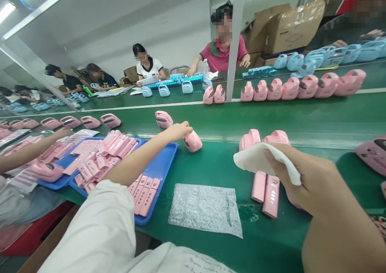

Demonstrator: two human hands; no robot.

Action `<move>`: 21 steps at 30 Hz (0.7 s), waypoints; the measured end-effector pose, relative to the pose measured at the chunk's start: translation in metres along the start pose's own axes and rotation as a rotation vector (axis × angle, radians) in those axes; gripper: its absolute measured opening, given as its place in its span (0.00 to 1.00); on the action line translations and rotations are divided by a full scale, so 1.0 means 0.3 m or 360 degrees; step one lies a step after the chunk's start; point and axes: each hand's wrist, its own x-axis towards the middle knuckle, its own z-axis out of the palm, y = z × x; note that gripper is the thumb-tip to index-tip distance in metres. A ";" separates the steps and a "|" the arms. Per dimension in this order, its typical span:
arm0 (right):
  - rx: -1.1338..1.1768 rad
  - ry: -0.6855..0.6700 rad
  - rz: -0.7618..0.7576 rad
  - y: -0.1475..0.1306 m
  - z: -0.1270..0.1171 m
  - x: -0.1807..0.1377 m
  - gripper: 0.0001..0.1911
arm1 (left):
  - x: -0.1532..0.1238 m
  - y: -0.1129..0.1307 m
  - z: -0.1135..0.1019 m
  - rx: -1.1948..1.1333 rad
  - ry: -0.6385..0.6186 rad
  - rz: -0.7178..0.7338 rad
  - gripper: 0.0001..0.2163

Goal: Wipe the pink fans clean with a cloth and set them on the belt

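Note:
My left hand [180,131] reaches out over the green bench and is closed round the handle of a pink handled speaker-like case [193,142], which is tilted. Just behind it stands another pink case [163,119]. At the right, my right hand [319,180] pinches a folded white cloth [251,157] between thumb and fingers. Beyond the cloth are two more pink cases [249,139], partly covered by it. Two pink bars with button marks [271,196] lie below the cloth. A bubble-wrap bag [206,208] lies flat between my arms.
Blue trays [169,162] with many pink bars stand at the left, partly under my left arm. A row of pink cases [291,89] lines the far ledge, near a white post [235,44]. Several co-workers sit opposite; another person's arm [33,150] reaches in from the left.

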 end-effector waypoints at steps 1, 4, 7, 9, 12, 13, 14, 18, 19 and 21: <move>-0.0022 -0.0005 0.0009 0.000 0.003 0.000 0.14 | -0.041 0.011 0.010 0.0020 -0.0019 0.0046 0.11; -0.0085 -0.0042 0.0048 0.000 0.015 0.002 0.15 | -0.136 0.035 0.031 0.0071 -0.0026 0.0092 0.12; -0.0144 -0.0098 0.0079 0.000 0.030 0.009 0.15 | -0.179 0.045 0.034 0.0094 -0.0030 0.0069 0.12; -0.0173 -0.0136 0.0065 0.009 0.040 0.016 0.15 | -0.185 0.050 0.029 0.0086 -0.0052 0.0080 0.12; -0.0176 -0.0188 -0.0108 0.043 0.051 0.031 0.13 | -0.176 0.062 0.018 0.0067 -0.0071 0.0096 0.12; -0.0169 -0.0224 -0.0196 0.058 0.052 0.035 0.13 | -0.171 0.066 0.015 0.0065 -0.0069 0.0085 0.12; -0.0164 -0.0264 -0.0276 0.072 0.053 0.039 0.13 | -0.164 0.069 0.011 0.0064 -0.0064 0.0066 0.13; -0.0199 -0.0351 -0.0339 0.102 0.052 0.044 0.14 | -0.129 0.068 -0.002 0.0054 -0.0058 0.0014 0.15; -0.0211 -0.0346 -0.0320 0.103 0.052 0.044 0.14 | -0.120 0.066 -0.004 0.0046 -0.0061 0.0017 0.15; -0.0218 -0.0335 -0.0306 0.107 0.055 0.042 0.14 | -0.107 0.063 -0.008 0.0024 -0.0067 0.0022 0.14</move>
